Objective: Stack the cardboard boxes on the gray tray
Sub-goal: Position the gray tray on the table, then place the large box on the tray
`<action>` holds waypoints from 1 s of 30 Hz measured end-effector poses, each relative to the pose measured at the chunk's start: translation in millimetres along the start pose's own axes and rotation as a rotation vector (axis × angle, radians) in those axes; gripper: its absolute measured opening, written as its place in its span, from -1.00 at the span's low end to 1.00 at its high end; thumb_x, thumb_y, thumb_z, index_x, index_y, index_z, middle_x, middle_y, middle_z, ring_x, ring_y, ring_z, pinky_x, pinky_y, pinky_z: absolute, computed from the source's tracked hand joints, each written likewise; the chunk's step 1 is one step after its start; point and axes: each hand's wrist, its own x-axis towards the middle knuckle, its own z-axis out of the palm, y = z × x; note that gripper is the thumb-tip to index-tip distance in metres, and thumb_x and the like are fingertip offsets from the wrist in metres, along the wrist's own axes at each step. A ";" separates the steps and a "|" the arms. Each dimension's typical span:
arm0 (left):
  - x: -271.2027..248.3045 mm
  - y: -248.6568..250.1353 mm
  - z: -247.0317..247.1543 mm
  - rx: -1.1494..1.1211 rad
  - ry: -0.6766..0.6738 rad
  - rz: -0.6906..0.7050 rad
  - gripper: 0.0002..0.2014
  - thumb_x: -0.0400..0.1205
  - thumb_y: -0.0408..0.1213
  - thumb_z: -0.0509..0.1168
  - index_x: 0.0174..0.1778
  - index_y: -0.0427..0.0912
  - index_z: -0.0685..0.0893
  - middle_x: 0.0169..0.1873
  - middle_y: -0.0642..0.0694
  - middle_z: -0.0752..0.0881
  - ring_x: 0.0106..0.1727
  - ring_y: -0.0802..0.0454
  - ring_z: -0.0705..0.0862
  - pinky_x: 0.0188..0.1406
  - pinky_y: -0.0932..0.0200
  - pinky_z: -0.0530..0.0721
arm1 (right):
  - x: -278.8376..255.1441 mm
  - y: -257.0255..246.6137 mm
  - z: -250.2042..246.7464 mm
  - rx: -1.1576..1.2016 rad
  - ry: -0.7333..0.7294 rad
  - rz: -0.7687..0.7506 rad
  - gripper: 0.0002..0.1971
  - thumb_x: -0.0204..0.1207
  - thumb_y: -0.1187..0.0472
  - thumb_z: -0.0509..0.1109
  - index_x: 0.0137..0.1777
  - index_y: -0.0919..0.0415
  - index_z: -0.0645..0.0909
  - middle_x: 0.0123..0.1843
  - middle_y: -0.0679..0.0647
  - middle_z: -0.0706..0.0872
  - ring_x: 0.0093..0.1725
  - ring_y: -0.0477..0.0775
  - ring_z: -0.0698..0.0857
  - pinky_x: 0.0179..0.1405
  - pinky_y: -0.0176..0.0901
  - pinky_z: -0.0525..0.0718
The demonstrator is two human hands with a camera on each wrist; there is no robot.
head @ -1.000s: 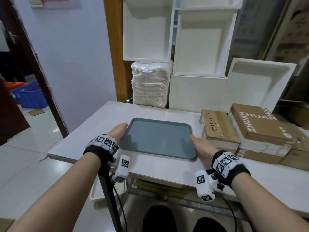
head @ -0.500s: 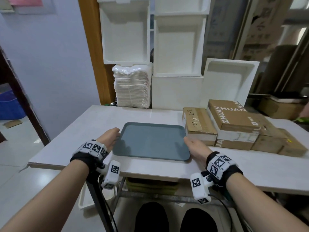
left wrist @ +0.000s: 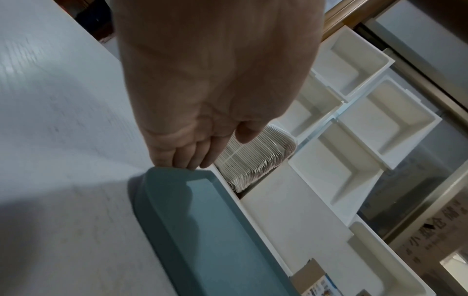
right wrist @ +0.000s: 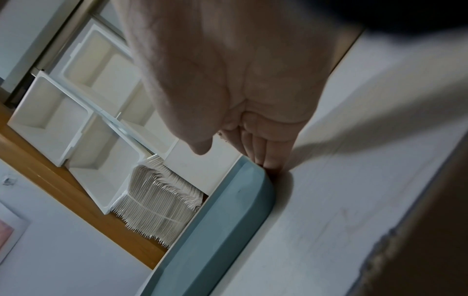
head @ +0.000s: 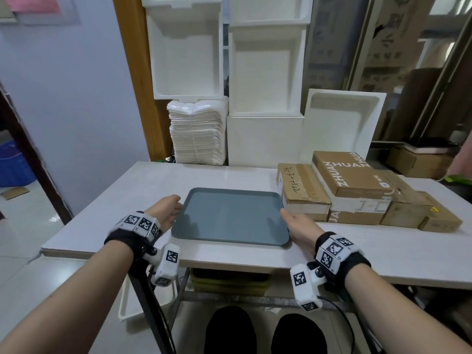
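Observation:
The gray tray (head: 229,215) lies flat and bare on the white table (head: 127,195), near its front edge. My left hand (head: 167,210) stands edge-on at the tray's left rim, fingers straight, fingertips (left wrist: 182,160) touching the tray rim (left wrist: 177,174). My right hand (head: 297,223) stands likewise at the right rim, its fingertips (right wrist: 271,162) against the tray's corner (right wrist: 255,180). Several cardboard boxes sit right of the tray: one with handwriting (head: 301,190) closest, and a "ZHUAN HUA" box (head: 350,172) lying on another behind it. Smaller boxes (head: 421,213) lie farther right.
White foam trays (head: 265,72) and a stack of white sheets (head: 198,131) stand along the table's back edge. More cartons (head: 419,159) sit at the far right. A doorway and blue basket (head: 12,164) are at the left. Storage lies under the table.
The head view has swung to the right, bringing more boxes into sight. Both hands stay at the tray's two sides; the tray has barely shifted on the table.

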 end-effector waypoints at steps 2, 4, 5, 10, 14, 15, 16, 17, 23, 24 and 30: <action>-1.7 5.2 1.5 0.002 0.009 0.001 -0.65 0.78 -0.14 -0.02 0.04 -0.32 0.56 -0.09 -0.23 0.64 -0.13 -0.09 0.60 -0.05 0.18 0.51 | 2.1 -0.8 -0.8 0.025 0.003 0.022 -0.39 0.62 -0.24 0.17 0.22 0.31 0.70 0.19 0.20 0.77 0.22 0.24 0.72 0.35 0.19 0.62; -5.0 12.7 7.6 0.010 -0.001 0.015 -0.64 0.77 -0.16 -0.02 0.01 -0.32 0.59 -0.08 -0.28 0.66 -0.15 -0.15 0.61 -0.16 0.23 0.59 | 21.4 12.9 -3.0 0.024 0.002 0.016 -0.22 0.41 -0.44 0.16 0.20 0.25 0.72 0.21 0.15 0.78 0.24 0.21 0.72 0.37 0.19 0.60; -5.6 16.4 11.8 0.012 -0.010 0.027 -0.63 0.77 -0.16 -0.02 0.08 -0.35 0.60 0.01 -0.32 0.67 -0.05 -0.21 0.64 -0.06 0.19 0.61 | 34.9 23.4 -3.7 0.024 -0.009 0.009 -0.13 0.29 -0.53 0.15 0.21 0.23 0.72 0.22 0.12 0.78 0.24 0.18 0.72 0.38 0.19 0.60; -9.3 32.6 37.3 0.011 -0.014 0.039 -0.74 0.73 -0.15 0.04 -0.07 -0.21 0.55 -0.15 -0.13 0.58 -0.18 -0.05 0.55 -0.21 0.14 0.48 | -3.1 -13.6 -12.0 0.050 -0.011 0.021 -0.31 0.62 -0.30 0.11 0.42 0.29 0.57 0.31 0.07 0.67 0.38 0.17 0.61 0.48 0.17 0.51; -19.4 48.6 68.5 0.041 -0.116 0.089 -0.50 0.79 -0.14 -0.02 0.49 -0.46 0.42 0.36 -0.21 0.57 0.41 -0.06 0.52 0.39 0.16 0.43 | -6.2 -20.8 -25.7 0.060 0.013 0.048 -0.35 0.67 -0.23 0.10 0.48 0.30 0.50 0.31 0.10 0.60 0.44 0.20 0.54 0.52 0.21 0.45; -21.1 52.7 77.6 0.042 -0.158 0.114 -0.56 0.79 -0.14 -0.03 0.39 -0.40 0.49 0.20 -0.13 0.60 0.22 0.04 0.56 0.20 0.25 0.45 | -3.8 -19.2 -29.8 0.055 0.019 0.039 -0.31 0.63 -0.28 0.10 0.48 0.28 0.51 0.29 0.09 0.62 0.42 0.20 0.55 0.51 0.22 0.46; -21.8 58.8 90.0 0.035 -0.179 0.115 -0.66 0.78 -0.14 -0.04 0.22 -0.27 0.54 0.00 -0.07 0.56 0.01 0.12 0.53 0.00 0.29 0.42 | 1.2 -15.7 -35.6 0.054 0.034 0.028 -0.27 0.55 -0.35 0.10 0.44 0.23 0.55 0.20 0.06 0.63 0.37 0.18 0.58 0.50 0.22 0.48; -24.7 65.8 103.7 0.007 -0.190 0.113 -0.74 0.78 -0.14 -0.04 0.08 -0.15 0.51 -0.14 -0.04 0.49 -0.15 0.14 0.45 -0.14 0.29 0.36 | 5.3 -11.6 -43.0 0.050 0.039 0.017 -0.25 0.45 -0.43 0.10 0.35 0.15 0.60 0.10 0.00 0.62 0.31 0.14 0.61 0.49 0.19 0.49; -58.1 94.7 185.4 -0.035 -0.428 0.143 -0.38 0.80 0.00 -0.13 0.69 -0.36 0.12 0.70 -0.23 0.14 0.73 -0.09 0.07 0.70 0.02 -0.03 | -15.4 -26.4 -98.2 0.099 0.102 -0.022 -0.16 0.40 -0.48 0.17 0.47 0.16 0.51 0.28 0.09 0.68 0.23 0.11 0.67 0.48 0.16 0.49; -62.4 97.9 200.7 -0.041 -0.459 0.146 -0.36 0.80 0.02 -0.14 0.69 -0.35 0.08 0.71 -0.23 0.08 0.73 -0.09 0.01 0.71 0.00 -0.07 | -16.6 -30.4 -109.8 0.104 0.139 -0.029 -0.15 0.49 -0.42 0.16 0.55 0.25 0.43 0.41 0.16 0.63 0.33 0.17 0.64 0.50 0.17 0.48; -78.9 102.6 265.3 -0.063 -0.548 0.119 -0.35 0.80 0.05 -0.18 0.69 -0.36 0.05 0.62 -0.31 0.21 0.72 -0.08 0.08 0.65 0.06 0.05 | -20.6 -52.6 -165.7 0.185 0.281 -0.132 -0.42 0.74 -0.09 0.10 0.52 0.38 0.42 0.46 0.27 0.59 0.43 0.21 0.60 0.50 0.03 0.49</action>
